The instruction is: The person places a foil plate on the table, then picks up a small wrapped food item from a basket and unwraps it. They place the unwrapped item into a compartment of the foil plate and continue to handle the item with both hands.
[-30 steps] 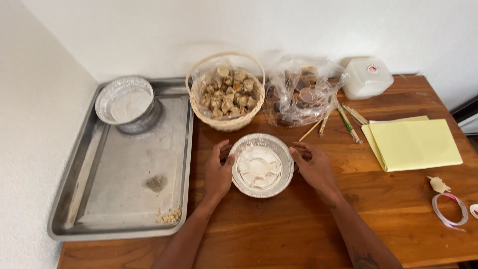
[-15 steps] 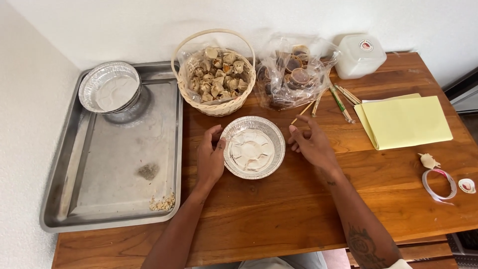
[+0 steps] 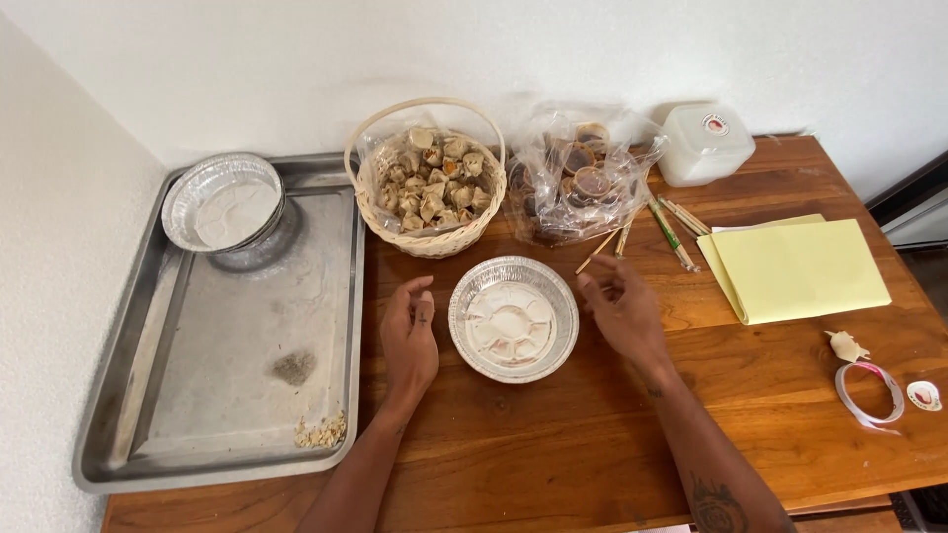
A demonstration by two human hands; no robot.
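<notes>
A round foil dish (image 3: pixel 513 319) with a white floury inside sits on the wooden table (image 3: pixel 592 434) between my hands. My left hand (image 3: pixel 410 336) rests on the table just left of the dish, fingers apart, not touching it. My right hand (image 3: pixel 622 311) hovers just right of the dish, fingers loosely curled and empty. Behind the dish stands a wicker basket (image 3: pixel 431 188) full of small folded dumplings.
A large steel tray (image 3: pixel 227 336) lies at the left with a second foil dish (image 3: pixel 223 201) in its far corner and crumbs near its front. At the back are a plastic bag of small sauce cups (image 3: pixel 578 178), chopsticks (image 3: pixel 671 229) and a white tub (image 3: pixel 705 144). Yellow paper (image 3: pixel 800 266) and a tape ring (image 3: pixel 869 393) lie at the right.
Both hands have let go of the foil dish and drawn a little away from its rim. The view has shifted slightly.
</notes>
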